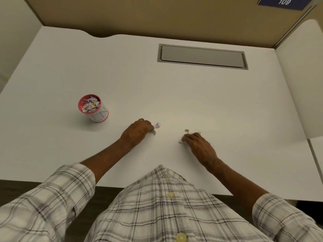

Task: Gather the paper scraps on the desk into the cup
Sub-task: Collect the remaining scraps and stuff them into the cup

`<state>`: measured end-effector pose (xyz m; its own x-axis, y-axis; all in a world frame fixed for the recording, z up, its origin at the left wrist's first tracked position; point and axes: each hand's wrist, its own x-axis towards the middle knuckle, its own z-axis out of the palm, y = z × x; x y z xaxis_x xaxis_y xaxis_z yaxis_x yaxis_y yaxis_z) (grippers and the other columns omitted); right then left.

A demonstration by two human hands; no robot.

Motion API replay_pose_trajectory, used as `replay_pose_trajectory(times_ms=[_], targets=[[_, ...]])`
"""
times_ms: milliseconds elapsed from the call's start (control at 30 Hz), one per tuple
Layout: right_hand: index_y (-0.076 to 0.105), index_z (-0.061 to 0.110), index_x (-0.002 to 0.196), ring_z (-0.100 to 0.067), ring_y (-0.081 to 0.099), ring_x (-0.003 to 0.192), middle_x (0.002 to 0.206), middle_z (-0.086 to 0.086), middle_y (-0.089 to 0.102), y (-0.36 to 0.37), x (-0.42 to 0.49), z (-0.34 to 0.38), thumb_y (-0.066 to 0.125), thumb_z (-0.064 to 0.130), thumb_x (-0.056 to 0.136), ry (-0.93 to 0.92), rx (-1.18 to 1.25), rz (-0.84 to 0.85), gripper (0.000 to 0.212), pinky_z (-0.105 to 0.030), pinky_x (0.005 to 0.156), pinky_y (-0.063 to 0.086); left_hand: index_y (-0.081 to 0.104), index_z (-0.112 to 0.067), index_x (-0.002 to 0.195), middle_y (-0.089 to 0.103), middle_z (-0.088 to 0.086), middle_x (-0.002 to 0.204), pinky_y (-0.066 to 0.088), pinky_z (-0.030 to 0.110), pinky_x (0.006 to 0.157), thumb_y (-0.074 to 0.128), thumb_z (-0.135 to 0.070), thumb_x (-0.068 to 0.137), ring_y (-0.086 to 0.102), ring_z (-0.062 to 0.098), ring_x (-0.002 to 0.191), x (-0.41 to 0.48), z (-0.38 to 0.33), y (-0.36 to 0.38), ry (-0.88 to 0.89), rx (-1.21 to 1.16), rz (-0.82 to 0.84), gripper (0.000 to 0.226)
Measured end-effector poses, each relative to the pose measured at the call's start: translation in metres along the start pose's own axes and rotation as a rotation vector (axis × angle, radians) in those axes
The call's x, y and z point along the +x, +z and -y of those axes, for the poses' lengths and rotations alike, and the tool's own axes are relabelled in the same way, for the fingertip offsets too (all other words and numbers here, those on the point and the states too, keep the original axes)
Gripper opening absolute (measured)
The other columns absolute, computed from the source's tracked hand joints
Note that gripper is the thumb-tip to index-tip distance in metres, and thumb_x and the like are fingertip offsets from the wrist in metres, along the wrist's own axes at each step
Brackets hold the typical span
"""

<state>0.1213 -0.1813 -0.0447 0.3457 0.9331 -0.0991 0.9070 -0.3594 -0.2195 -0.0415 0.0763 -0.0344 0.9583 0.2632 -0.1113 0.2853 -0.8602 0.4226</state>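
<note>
On the white desk (192, 105), the left hand (138, 131) is curled with its fingertips pinched on a small paper scrap (154, 132), while a second crumpled scrap (157, 125) lies loose just beyond them. The right hand (201, 145) is bent over a few more scraps (181, 140), its fingers touching them, though whether any is actually gripped cannot be told. The cup (94, 109), red-rimmed and already heaped with scraps, is set upright well to the left of both hands.

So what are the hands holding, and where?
Each pinches a paper scrap at its fingertips: left hand one scrap, right hand another. The exact hold cannot be told.
</note>
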Motion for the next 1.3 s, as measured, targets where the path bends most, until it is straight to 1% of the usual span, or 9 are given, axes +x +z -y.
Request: replay_pose_trajectory(times_ms=[167,333,400,500,600,767,967,1233,1300], targets=[[0.07,0.018,0.113,-0.025,0.062,0.102,0.117,0.001,0.073,0.001,0.005,0.003,0.061,-0.005,0.09,0.038,0.088,-0.082,0.034,-0.04,0.075,0.056,0.078,-0.005,0.095,0.076,0.008,0.095,0.055,0.033,0.081,0.065,0.002,0.088,0.07,0.023,0.087,-0.005,-0.005,-0.009,-0.102,-0.344,-0.199,0.017],[0.077,0.012,0.1,-0.021,0.072,0.092,0.098,0.001,0.079,-0.003,0.013,0.012,0.068,-0.001,0.091,0.132,0.266,-0.273,0.018,-0.025,0.083,0.05,0.079,-0.017,0.095,0.077,-0.006,0.095,0.058,0.034,0.084,0.066,-0.005,0.088,0.071,0.009,0.089,-0.016,-0.005,-0.029,-0.25,-0.517,-0.346,0.019],[0.078,0.012,0.101,-0.011,0.072,0.092,0.099,0.003,0.079,-0.007,0.019,0.016,0.068,0.001,0.091,0.283,0.454,-0.274,0.018,-0.019,0.086,0.052,0.079,-0.024,0.092,0.076,-0.012,0.091,0.059,0.032,0.077,0.067,-0.01,0.089,0.071,0.008,0.084,-0.025,-0.003,-0.047,-0.258,-0.57,-0.424,0.019],[0.08,0.017,0.101,0.002,0.069,0.074,0.084,0.008,0.078,-0.013,0.029,0.019,0.066,0.003,0.091,0.535,0.798,-0.289,0.023,-0.01,0.072,0.05,0.078,-0.026,0.092,0.076,-0.012,0.091,0.059,0.026,0.074,0.066,-0.015,0.09,0.072,0.011,0.081,-0.038,0.008,-0.083,-0.29,-0.597,-0.565,0.017],[0.081,0.024,0.097,-0.001,0.062,0.056,0.068,0.009,0.074,-0.018,0.035,0.019,0.073,0.016,0.089,0.658,0.978,-0.339,0.014,-0.011,0.051,0.044,0.078,-0.026,0.09,0.075,-0.011,0.088,0.055,0.019,0.07,0.065,-0.015,0.089,0.07,0.008,0.08,-0.053,0.031,-0.117,-0.339,-0.478,-0.663,0.017],[0.08,0.027,0.091,-0.006,0.066,0.067,0.076,0.001,0.077,-0.027,0.048,0.022,0.078,0.018,0.085,0.669,1.102,-0.342,0.011,-0.026,0.072,0.055,0.077,-0.016,0.103,0.074,0.005,0.106,0.051,0.026,0.085,0.061,-0.007,0.088,0.068,0.021,0.099,-0.071,0.076,-0.143,-0.447,-0.14,-0.552,0.023],[0.08,0.024,0.095,-0.012,0.072,0.075,0.082,-0.001,0.079,-0.029,0.054,0.03,0.079,0.017,0.085,0.672,1.162,-0.347,0.012,-0.028,0.078,0.057,0.073,-0.008,0.115,0.07,0.02,0.112,0.053,0.044,0.092,0.063,-0.015,0.093,0.065,0.039,0.103,-0.071,0.098,-0.14,-0.487,0.046,-0.385,0.025],[0.079,0.016,0.102,-0.012,0.072,0.075,0.084,-0.002,0.079,-0.031,0.054,0.042,0.074,0.011,0.089,0.655,1.193,-0.345,0.015,-0.015,0.06,0.05,0.075,-0.024,0.105,0.074,0.009,0.105,0.056,0.038,0.083,0.067,-0.028,0.087,0.068,0.032,0.098,-0.067,0.092,-0.148,-0.487,-0.018,-0.339,0.02],[0.079,0.015,0.102,-0.013,0.072,0.075,0.086,-0.005,0.079,-0.031,0.055,0.045,0.076,0.012,0.088,0.649,1.202,-0.348,0.015,-0.018,0.064,0.052,0.074,-0.025,0.107,0.074,0.008,0.107,0.056,0.04,0.086,0.071,-0.027,0.083,0.068,0.031,0.1,-0.067,0.092,-0.154,-0.488,-0.033,-0.341,0.024]])
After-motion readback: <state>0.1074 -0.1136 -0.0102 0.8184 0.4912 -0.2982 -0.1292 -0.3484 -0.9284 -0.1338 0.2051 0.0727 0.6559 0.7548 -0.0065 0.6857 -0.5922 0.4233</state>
